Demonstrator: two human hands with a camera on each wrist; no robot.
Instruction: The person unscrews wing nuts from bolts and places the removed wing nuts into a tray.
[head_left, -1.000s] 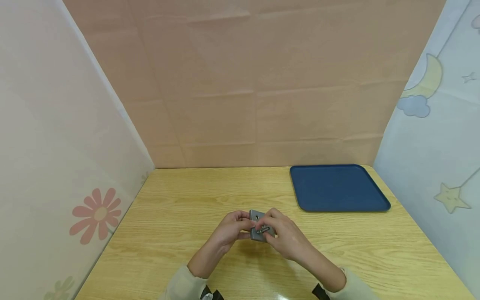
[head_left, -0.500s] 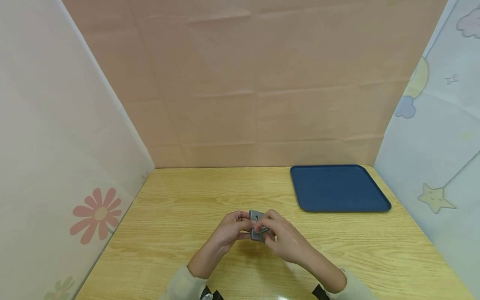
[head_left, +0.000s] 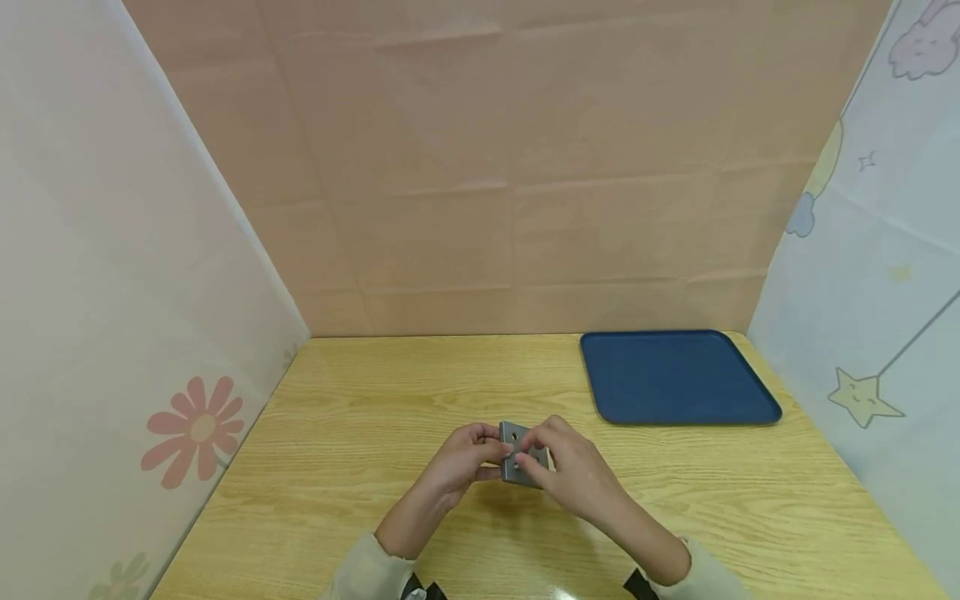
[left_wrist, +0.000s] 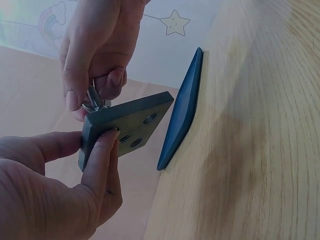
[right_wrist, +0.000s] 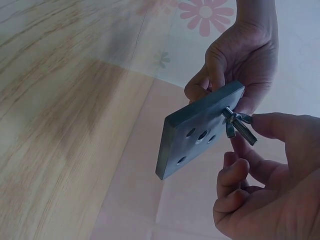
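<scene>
A thick grey metal plate point(right_wrist: 187, 150) with several round holes is held above the table, tilted. My left hand point(head_left: 457, 458) grips one edge of it, and in the left wrist view a fingertip point(left_wrist: 106, 137) presses on its underside. Through a hole near that edge stands a threaded bolt point(right_wrist: 246, 134), its end sticking out past a wing nut point(right_wrist: 230, 130). My right hand point(head_left: 577, 475) pinches the wing nut, with the thumb point(right_wrist: 272, 125) against one wing and the index finger behind. In the head view my right fingers mostly hide the bolt and nut.
A blue tray point(head_left: 678, 379) lies at the back right of the wood-grain table point(head_left: 375, 392). A tan sheet point(head_left: 480, 208) hangs behind the table, and patterned sheets stand at the left and right.
My right thumb and fingers have shifted round the wing nut, and the bolt seen between them earlier is now mostly covered. My left hand and the plate have stayed nearly still.
</scene>
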